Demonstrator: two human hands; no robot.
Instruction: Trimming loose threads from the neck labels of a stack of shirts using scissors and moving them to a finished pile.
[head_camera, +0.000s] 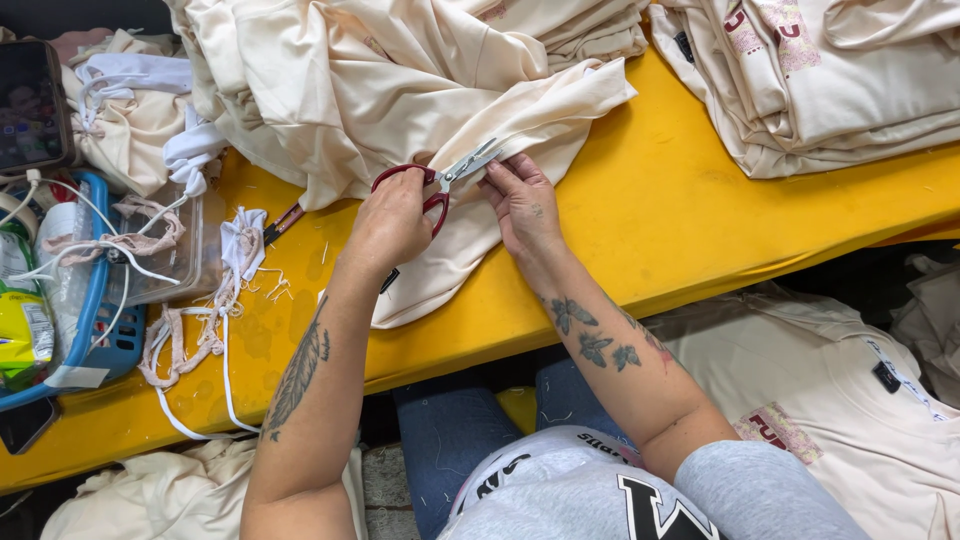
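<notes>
On the yellow bench (660, 200), the left hand (392, 222) grips one pair of scissors (440, 180); right hand (522, 205) fingers pinch one cream shirt (420, 90) beside the scissors.

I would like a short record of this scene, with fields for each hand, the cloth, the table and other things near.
left hand: holds red-handled scissors, blades on the cloth
right hand: pinches the cloth edge beside the blades
cloth: cream garment, spread from a pile
table: yellow
near: blue basket at left, white cords, folded cream stack at right
</notes>
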